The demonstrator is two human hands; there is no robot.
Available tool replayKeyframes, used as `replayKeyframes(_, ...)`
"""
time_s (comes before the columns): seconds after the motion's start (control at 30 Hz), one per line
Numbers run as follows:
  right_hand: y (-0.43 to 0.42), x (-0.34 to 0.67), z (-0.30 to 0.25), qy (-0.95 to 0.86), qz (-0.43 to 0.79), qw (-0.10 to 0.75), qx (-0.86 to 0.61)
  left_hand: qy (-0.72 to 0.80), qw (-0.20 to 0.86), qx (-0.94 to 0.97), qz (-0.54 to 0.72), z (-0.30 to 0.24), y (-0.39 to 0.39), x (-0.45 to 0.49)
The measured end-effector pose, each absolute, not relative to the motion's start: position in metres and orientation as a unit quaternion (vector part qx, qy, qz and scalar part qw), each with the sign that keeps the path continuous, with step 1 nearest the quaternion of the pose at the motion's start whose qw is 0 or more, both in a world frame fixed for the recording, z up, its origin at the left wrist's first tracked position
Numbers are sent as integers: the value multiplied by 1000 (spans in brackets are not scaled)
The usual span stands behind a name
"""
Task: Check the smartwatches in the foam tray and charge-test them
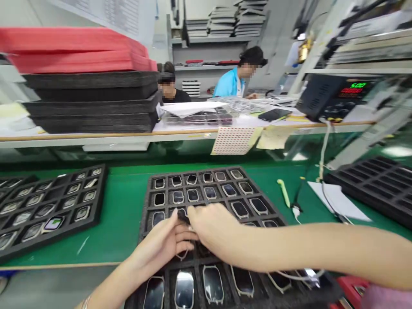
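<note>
Over the middle of a black foam tray (143,223), my two hands meet. My left hand (164,240) pinches a small dark smartwatch (183,216) between thumb and fingers, its palm turned up. Against the same watch, my right hand (214,231) is closed with its fingers curled; what its fingertips grip is hidden. The tray holds rows of smartwatch bodies without straps, such as a bright-screened watch (184,289) and a dark watch (213,283) near the front. A thin white cable (298,277) shows below my right forearm.
A second watch tray (100,195) lies left, with one lit screen. On the right are a black tray (370,184), white paper (337,199) and a green pen-like tool (283,193). A shelf carries stacked foam trays (93,103) and a power supply (334,96). Two people sit beyond.
</note>
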State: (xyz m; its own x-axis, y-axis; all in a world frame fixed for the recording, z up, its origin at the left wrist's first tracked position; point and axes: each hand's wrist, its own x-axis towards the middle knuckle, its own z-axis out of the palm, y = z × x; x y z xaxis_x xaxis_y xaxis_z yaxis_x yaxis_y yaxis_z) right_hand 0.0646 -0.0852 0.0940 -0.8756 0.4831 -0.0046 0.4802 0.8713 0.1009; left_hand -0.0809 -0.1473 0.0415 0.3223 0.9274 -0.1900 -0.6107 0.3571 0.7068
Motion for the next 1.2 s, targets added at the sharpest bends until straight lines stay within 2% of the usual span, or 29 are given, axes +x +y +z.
replayKeyframes(0.1,-88,58,69,983,109,8,148,325,733,181,569,30,-133,-87)
replayKeyframes(0.13,-84,58,69,987,94,-2,127,332,721,170,584,26,-128,-92)
replayKeyframes(0.27,-36,44,102,988,-156,-22,4,363,665,146,636,12,-110,-117)
replayKeyframes(0.33,3,22,111,974,-224,-24,-3,398,625,152,654,10,-100,-130)
replayKeyframes(0.4,42,-5,104,978,-191,-40,67,428,611,188,639,10,-90,-138)
replayKeyframes(0.5,85,-45,72,985,-148,-19,87,441,646,249,571,11,-78,-141)
replayKeyframes(0.7,99,-77,35,994,-67,33,76,371,738,293,482,2,-67,-137)
replayKeyframes(0.9,108,-90,30,993,-67,25,98,335,721,322,514,-12,-69,-138)
replayKeyframes(0.97,109,-78,32,983,-131,-16,126,350,705,300,539,-11,-74,-139)
replayKeyframes(1.07,99,-37,45,942,-300,-84,125,377,685,276,558,-7,-82,-137)
replayKeyframes(1.13,82,-5,57,923,-363,-85,95,394,679,279,553,-6,-84,-136)
replayKeyframes(1.2,62,20,63,924,-372,-59,61,396,687,289,537,-7,-84,-134)
